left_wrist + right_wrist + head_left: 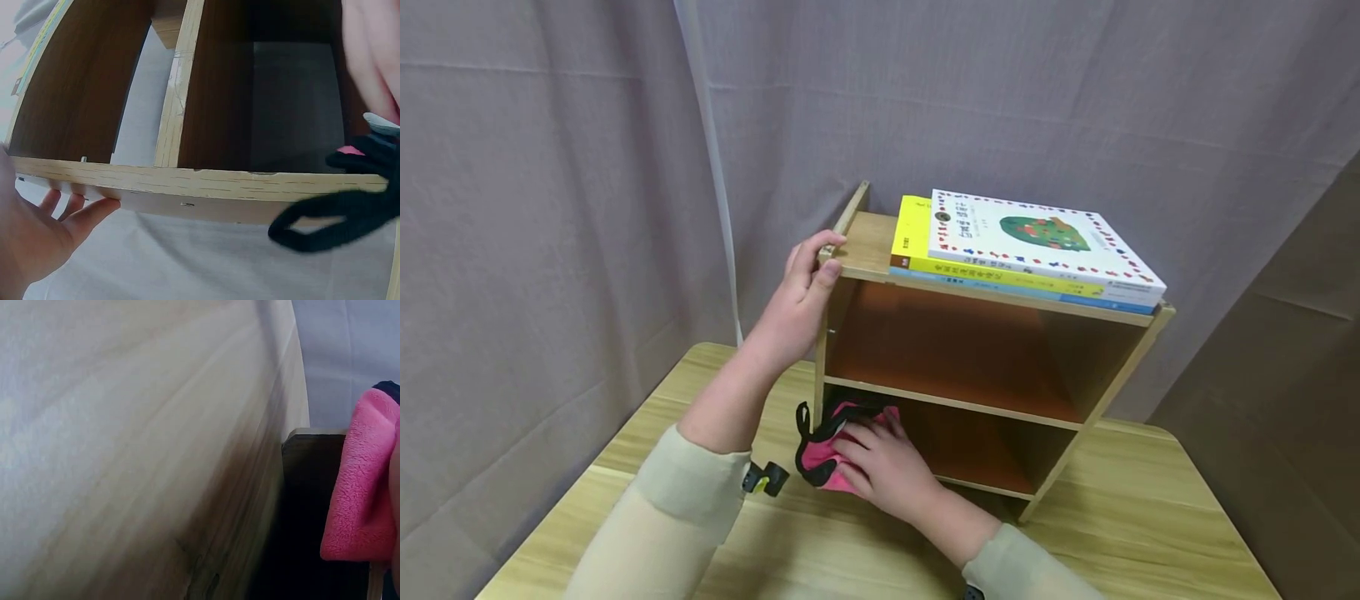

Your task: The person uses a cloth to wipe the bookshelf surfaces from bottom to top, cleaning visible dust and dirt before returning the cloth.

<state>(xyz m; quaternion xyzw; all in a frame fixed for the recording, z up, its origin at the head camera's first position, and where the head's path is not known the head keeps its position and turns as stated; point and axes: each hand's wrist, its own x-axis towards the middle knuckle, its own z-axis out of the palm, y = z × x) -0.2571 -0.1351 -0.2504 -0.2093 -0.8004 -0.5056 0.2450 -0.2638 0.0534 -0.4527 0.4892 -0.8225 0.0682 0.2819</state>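
Note:
A small wooden shelf [951, 400] stands on the table. My left hand [797, 304] grips the upper front corner of its left side panel [206, 181]; in the left wrist view some fingers [94, 215] rest along the panel's outer face. Lower down, my right hand [887, 467] holds a pink cloth [822, 454] with black edging and a black hanging loop [802, 421]. The cloth is bunched under the fingers at the left end of the bottom compartment. In the right wrist view the fluffy pink cloth [362, 487] hangs beside the hand, which is mostly cut off.
Several books [1022, 242] lie stacked on the shelf's top board, a white-covered one uppermost. A middle board [955, 402] divides the shelf's inside. The wooden table [1120, 533] extends around the shelf, and grey curtains [970, 100] hang behind it.

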